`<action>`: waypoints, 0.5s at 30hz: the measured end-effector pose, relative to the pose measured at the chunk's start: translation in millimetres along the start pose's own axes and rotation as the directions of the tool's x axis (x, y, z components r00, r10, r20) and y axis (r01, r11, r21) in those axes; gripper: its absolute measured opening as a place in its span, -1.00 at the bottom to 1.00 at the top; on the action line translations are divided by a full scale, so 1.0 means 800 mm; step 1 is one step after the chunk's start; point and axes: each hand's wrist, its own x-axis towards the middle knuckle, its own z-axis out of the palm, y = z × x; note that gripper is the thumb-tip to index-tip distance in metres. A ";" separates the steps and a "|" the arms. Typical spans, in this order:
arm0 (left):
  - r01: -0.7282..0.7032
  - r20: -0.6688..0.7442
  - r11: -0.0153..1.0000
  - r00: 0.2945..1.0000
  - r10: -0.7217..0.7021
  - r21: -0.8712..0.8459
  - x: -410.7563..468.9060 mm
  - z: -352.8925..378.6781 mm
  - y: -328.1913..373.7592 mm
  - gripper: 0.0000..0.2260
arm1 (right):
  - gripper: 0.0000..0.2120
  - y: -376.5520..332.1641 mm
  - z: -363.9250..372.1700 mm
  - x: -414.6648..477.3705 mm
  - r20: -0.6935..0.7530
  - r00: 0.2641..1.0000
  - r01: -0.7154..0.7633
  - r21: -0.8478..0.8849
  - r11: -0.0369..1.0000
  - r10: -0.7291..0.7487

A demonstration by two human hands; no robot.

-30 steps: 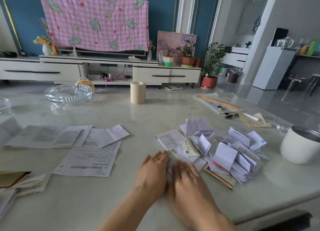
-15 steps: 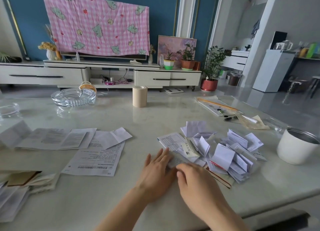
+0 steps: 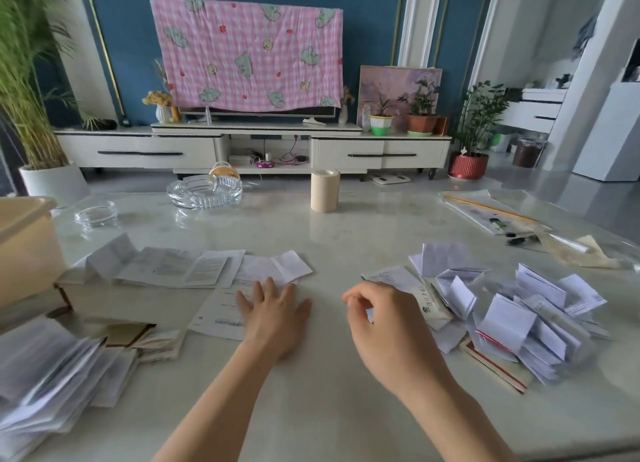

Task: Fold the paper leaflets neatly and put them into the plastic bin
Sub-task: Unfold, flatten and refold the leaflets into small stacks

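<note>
The left hand (image 3: 273, 317) lies flat on the bench (image 3: 346, 239), its fingers (image 3: 258, 293) straight, spread and released. They rest on the near right corner of an unfolded leaflet (image 3: 220, 311) with printed lines. The right hand (image 3: 391, 323) hovers just right of it, fingers (image 3: 356, 300) curled inward with thumb and forefinger close together. A sliver of white paper shows beneath them, but whether they grasp it cannot be told.

Just beyond the right hand lies a heap of folded leaflets (image 3: 519, 316), loosely piled and partly springing open. More open sheets (image 3: 180, 267) lie in an overlapping row behind the left hand. A blurred stack of papers (image 3: 52, 375) sits at the near left edge. The plastic bin (image 3: 24, 246), beige, stands at the far left of the bench, well apart from both hands. Farther back stand a glass ashtray (image 3: 204, 193) and an upright roll of tape (image 3: 324, 191).
</note>
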 end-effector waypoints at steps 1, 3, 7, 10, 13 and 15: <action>-0.002 -0.022 1.000 1.000 0.002 0.029 0.002 -0.002 0.000 -0.55 | -0.78 -0.001 0.001 0.000 0.023 1.000 -0.017 0.004 1.000 0.017; 0.003 -0.065 0.998 0.998 0.002 0.069 0.002 -0.007 0.002 -0.57 | -0.78 0.000 0.003 0.001 0.049 0.998 -0.046 0.004 0.999 0.045; -0.017 -0.187 0.999 0.982 0.010 -0.031 -0.006 -0.014 0.009 -0.68 | -0.78 0.004 0.003 0.006 0.066 0.993 -0.100 0.060 0.993 0.096; -0.118 -0.425 0.883 0.900 -0.099 -0.455 -0.017 -0.034 0.016 -0.83 | -0.80 0.010 0.002 0.013 0.065 0.980 -0.196 0.194 0.961 0.186; -0.161 -0.291 0.421 0.919 -0.267 -0.893 -0.045 -0.067 0.030 -0.87 | -0.88 0.011 0.000 0.018 0.087 0.925 -0.366 0.466 0.805 0.371; -0.056 -0.046 -0.067 0.990 -0.133 -0.996 -0.065 -0.085 0.038 -0.79 | -0.72 0.011 -0.007 0.019 0.190 0.861 -0.474 0.637 0.609 0.471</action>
